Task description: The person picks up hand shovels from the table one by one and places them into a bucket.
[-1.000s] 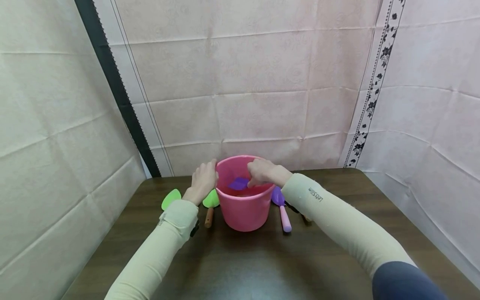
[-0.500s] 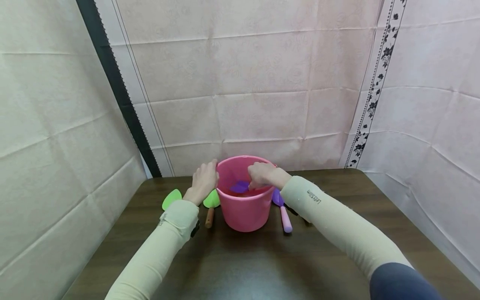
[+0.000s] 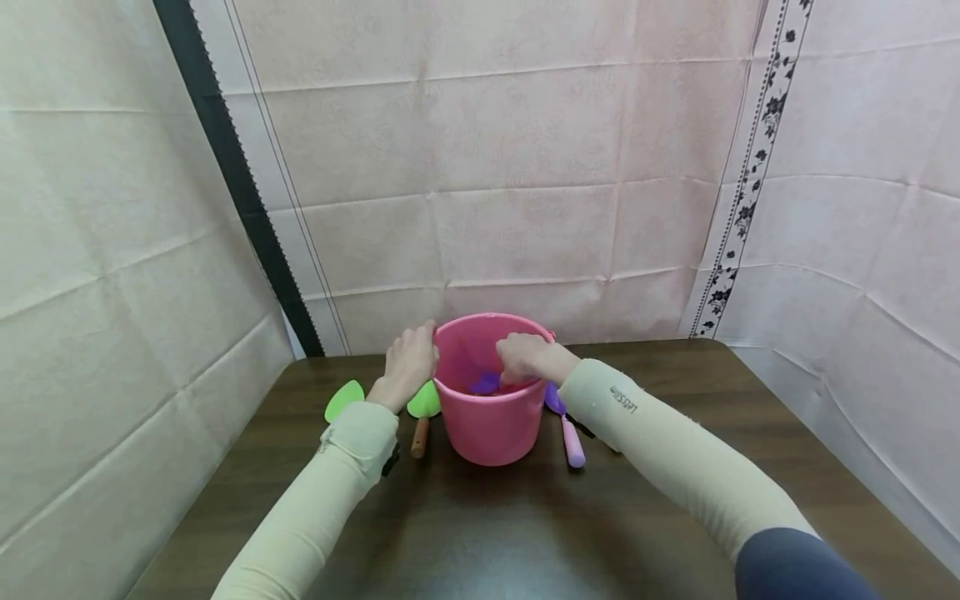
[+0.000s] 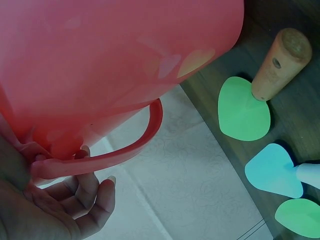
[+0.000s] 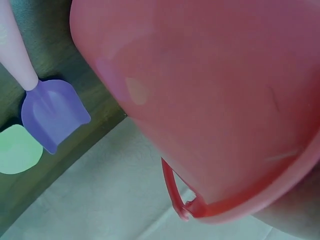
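Note:
In the head view, a pink bucket (image 3: 491,433) stands on the dark wooden table between both hands. My left hand (image 3: 409,362) grips the left side of its rim. In the left wrist view, the fingers (image 4: 102,202) curl beside the bucket's pink handle (image 4: 107,159); the thumb is hidden. My right hand (image 3: 534,357) reaches over the rim into the bucket with curled fingers, holding a purple shovel whose blade (image 3: 486,383) shows beside them. Its handle is hidden by the hand. Only a sliver of the right hand shows behind the rim in the right wrist view.
Left of the bucket lie green-bladed shovels (image 4: 244,109), one with a wooden handle (image 4: 282,62), and a light-blue blade (image 4: 272,169). To its right are a purple shovel (image 5: 54,112) with a pink handle and a pale green blade (image 5: 19,149). A cloth (image 3: 525,208) hangs behind the table.
My right hand has lowered a little deeper into the bucket. The purple blade has gone down with it and turned, showing less of itself. My left hand stays on the rim.

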`<state>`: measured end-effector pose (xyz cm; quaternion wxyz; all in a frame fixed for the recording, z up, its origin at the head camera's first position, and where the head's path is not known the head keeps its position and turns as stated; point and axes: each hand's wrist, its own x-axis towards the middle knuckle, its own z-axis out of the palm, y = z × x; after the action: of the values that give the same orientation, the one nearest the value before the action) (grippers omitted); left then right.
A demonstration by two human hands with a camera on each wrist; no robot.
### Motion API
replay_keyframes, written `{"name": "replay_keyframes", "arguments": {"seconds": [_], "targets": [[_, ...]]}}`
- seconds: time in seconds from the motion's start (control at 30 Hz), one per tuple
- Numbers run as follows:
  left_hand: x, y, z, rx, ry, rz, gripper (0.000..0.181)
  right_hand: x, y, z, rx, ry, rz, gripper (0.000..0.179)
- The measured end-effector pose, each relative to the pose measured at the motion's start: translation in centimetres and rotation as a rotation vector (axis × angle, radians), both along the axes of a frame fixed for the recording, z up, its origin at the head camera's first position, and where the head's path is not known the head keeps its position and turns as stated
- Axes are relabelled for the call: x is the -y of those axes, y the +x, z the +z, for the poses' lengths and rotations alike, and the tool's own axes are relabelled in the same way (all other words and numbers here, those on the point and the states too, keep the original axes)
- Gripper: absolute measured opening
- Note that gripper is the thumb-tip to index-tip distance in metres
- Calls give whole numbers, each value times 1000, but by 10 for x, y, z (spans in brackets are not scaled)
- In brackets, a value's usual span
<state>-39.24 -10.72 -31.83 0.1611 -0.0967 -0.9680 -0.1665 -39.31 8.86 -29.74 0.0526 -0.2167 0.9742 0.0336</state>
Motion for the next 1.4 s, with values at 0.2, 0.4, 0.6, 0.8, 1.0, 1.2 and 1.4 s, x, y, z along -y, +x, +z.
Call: {"name": "replay_keyframes", "arguments": {"seconds": [0.2, 0.4, 0.6, 0.8, 1.0, 1.2, 1.4], "targets": [[0, 0, 0, -6, 1, 5, 26, 0, -2, -8, 40, -24, -4, 15], [-1, 0, 0, 18, 7, 8, 30, 0, -4, -13, 56, -18, -15, 17], [0, 0, -1, -3, 3, 4, 22, 1, -5, -14, 67, -1, -10, 17], [1, -1, -3, -21, 8, -13, 20, 1, -4, -14, 85, -4, -12, 12], [0, 1, -2, -13, 15, -10, 21, 1, -4, -16, 100, -17, -19, 11], [0, 2, -3, -9, 14, -14, 22, 1, -2, -15, 62, -33, 9, 18], [1, 1, -2, -13, 12, -9, 25, -6, -1, -7, -118, -127, 89, 21]]}}
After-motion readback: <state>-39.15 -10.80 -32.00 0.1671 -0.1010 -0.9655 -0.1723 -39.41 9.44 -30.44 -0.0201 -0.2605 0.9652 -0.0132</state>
